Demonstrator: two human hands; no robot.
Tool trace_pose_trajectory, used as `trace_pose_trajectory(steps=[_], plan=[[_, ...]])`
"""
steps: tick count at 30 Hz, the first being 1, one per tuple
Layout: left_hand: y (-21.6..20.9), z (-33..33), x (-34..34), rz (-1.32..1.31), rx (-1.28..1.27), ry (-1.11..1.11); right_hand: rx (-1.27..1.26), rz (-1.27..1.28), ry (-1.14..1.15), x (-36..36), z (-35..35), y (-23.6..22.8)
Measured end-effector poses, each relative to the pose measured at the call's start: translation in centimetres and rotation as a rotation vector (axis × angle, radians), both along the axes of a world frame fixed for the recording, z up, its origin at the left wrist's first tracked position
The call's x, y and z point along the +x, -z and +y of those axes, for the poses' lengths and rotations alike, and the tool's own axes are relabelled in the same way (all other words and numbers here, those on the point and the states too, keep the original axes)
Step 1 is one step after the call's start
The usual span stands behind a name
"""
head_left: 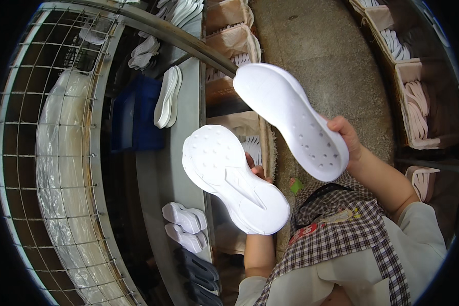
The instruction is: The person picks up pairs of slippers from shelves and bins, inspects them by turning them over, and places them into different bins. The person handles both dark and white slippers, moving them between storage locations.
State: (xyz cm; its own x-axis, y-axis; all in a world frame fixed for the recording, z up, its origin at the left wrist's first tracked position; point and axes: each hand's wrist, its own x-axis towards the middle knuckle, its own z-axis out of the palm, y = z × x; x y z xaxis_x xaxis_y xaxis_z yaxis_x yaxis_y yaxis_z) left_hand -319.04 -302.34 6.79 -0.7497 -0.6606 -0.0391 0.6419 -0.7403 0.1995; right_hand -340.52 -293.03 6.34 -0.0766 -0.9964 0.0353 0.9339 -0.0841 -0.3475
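I hold two white shoe soles up in front of me. My left hand (258, 171) grips the lower one, a white shoe sole (214, 163) with small bumps on its wide end and a grooved recess near its narrower end. That sole hides most of the hand; only some fingertips show at its edge. My right hand (348, 136) is closed on the heel edge of the other white shoe sole (280, 107), which tilts up to the left. Its hollow side shows, with a cluster of small round holes toward the hand. The two soles are apart.
A metal bench (191, 97) on the left carries a pair of white soles (168, 97), grey-white soles (186, 217) and dark soles (201, 270). A blue bin (137, 115) and wire mesh (51, 153) stand beyond. Lined baskets (408, 71) of soles flank the floor (336, 51).
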Motion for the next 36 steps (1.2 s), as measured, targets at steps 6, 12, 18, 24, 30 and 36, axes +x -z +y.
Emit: trace_pose_trajectory(steps=[6,12,18,24,30,36], plan=[[0.9,0.8,-0.9,-0.454,-0.138,-0.119,0.105,0.492,0.018,4.1,-1.3,1.8],[1.3,-0.2,-1.5,-0.044,-0.072,0.164,-0.064,-0.239,-0.169,3.6,-0.7,4.0],[0.0,-0.3,-1.4,-0.001,0.077,0.02,-0.064,-0.416,-0.126,2.7,-0.2,5.9],[-0.3,-0.4,-1.6,-0.085,0.008,0.029,-0.058,-0.395,-0.118,2.1,0.1,5.6],[0.2,0.5,-2.2,-0.785,-0.215,-0.119,0.077,0.285,-0.094,2.5,-0.5,3.4],[0.5,-0.7,-2.6,-0.209,-0.024,0.139,0.176,0.314,-0.173,2.6,-0.9,3.0]])
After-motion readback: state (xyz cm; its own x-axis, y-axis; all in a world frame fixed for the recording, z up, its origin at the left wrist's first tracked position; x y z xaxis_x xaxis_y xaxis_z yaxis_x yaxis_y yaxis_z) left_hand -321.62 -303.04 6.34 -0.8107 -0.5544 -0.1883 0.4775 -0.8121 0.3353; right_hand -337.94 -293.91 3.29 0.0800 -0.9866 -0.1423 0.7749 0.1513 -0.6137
